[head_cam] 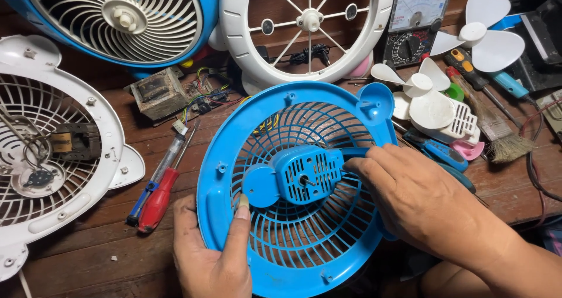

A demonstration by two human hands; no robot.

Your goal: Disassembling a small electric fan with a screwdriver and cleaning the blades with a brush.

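A round blue plastic fan grille lies flat on the wooden bench in the middle of the view. At its centre sits a blue slotted motor housing with a short metal shaft sticking up. My left hand grips the grille's near-left rim, thumb laid over the ribs beside a round blue disc. My right hand rests on the grille's right side, its fingertips touching the right edge of the motor housing.
A white fan grille with a motor lies at left. Another blue grille and a white one stand behind. Red and blue screwdrivers, a circuit board with transformer, white fan blades, a multimeter and a brush surround them.
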